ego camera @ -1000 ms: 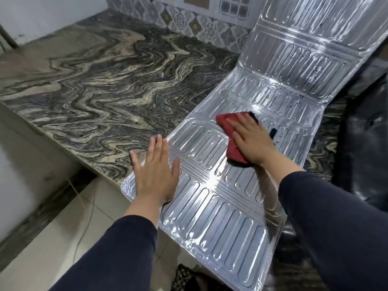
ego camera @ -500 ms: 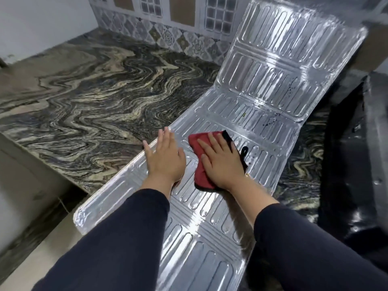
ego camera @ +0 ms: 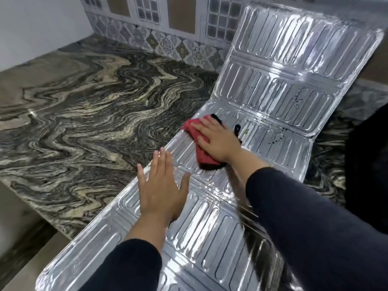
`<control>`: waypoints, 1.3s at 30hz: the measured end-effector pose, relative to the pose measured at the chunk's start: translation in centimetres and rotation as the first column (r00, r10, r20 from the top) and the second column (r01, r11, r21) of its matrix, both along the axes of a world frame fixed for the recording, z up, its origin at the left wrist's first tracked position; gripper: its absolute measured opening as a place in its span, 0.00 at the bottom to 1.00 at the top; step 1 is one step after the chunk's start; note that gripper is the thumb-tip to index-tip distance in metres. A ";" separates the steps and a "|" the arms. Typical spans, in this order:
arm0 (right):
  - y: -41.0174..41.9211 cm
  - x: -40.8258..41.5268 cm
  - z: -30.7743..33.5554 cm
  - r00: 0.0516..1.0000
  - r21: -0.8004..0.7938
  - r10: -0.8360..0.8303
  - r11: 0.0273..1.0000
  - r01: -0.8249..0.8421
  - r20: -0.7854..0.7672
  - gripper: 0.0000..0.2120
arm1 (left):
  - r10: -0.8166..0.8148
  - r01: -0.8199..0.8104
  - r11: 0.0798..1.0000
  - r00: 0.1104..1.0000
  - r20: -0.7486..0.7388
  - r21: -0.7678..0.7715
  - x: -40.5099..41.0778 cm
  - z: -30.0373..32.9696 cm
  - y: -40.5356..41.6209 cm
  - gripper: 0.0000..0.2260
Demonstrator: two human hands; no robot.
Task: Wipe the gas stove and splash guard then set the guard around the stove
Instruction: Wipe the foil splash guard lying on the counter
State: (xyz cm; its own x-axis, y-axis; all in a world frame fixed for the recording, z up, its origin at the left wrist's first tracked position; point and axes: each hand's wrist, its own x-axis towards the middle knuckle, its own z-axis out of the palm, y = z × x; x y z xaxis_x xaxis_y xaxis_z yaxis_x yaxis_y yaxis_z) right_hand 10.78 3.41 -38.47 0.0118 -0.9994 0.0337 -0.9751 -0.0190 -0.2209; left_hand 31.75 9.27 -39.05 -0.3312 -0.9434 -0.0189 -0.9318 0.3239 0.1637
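Observation:
The shiny embossed foil splash guard (ego camera: 273,97) lies unfolded across the marble counter, its far panel tilted up against the tiled wall and its near panel hanging over the counter's front edge. My right hand (ego camera: 218,141) presses flat on a red cloth (ego camera: 197,137) on the middle panel, near the guard's left edge. My left hand (ego camera: 161,185) lies flat, fingers spread, on the guard's left side just nearer to me. Dark specks dot the panel beyond the cloth. The black gas stove (ego camera: 369,160) shows only partly at the right edge.
The swirled grey and beige marble counter (ego camera: 84,127) stretches to the left of the guard. A patterned tile backsplash (ego camera: 168,43) runs along the back. The counter's front edge drops to a pale floor at lower left.
My right hand has slid the red cloth away from me and to the left along the middle panel. My left hand stays pressed on the guard's left side.

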 end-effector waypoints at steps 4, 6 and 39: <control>-4.4 -4.4 0.2 0.983 0.066 -0.177 0.981 0.180 -0.045 0.25 | -0.003 0.003 1.000 1.000 0.018 -0.013 -0.1 -0.2 0.0 0.35; -4.6 -4.1 0.3 0.967 0.093 -0.251 0.962 0.255 -0.052 0.25 | 0.001 -0.001 1.000 1.000 0.012 -0.010 -0.2 -0.4 0.0 0.35; 18.8 6.2 0.3 0.970 0.062 -0.239 0.970 0.236 0.049 0.27 | -0.112 0.114 0.990 0.993 -0.026 0.078 -5.2 0.8 -1.2 0.28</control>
